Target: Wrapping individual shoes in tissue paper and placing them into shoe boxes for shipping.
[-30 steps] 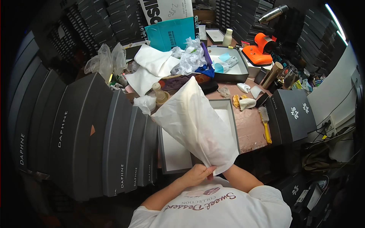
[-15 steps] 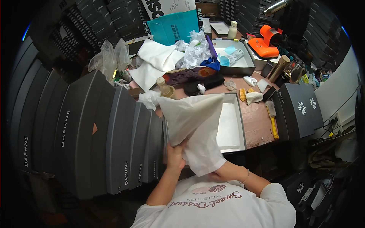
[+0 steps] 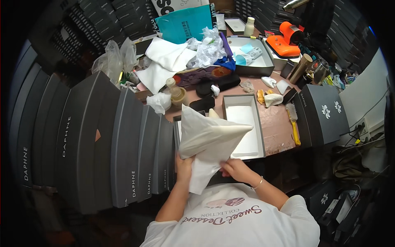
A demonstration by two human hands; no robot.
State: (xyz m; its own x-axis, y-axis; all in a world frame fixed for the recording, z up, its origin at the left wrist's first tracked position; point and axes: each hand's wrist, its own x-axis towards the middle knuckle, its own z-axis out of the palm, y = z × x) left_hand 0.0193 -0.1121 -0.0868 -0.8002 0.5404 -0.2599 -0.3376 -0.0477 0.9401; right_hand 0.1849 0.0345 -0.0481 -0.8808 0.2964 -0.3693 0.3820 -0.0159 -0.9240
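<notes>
yellow-handled brush [image 3: 294, 125] | orange device [image 3: 284, 46] | gold cylinder [image 3: 301, 69] | pale bottle [image 3: 249, 28]

left hand [image 3: 184, 166] partly behind white bag [image 3: 212, 142]

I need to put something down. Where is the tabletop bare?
There is a bare patch of pink tabletop between the nearer open box and the yellow-handled brush. It is crowded at left, by dark boxes; at the back, by crumpled plastic; and around the held white bag.
</notes>
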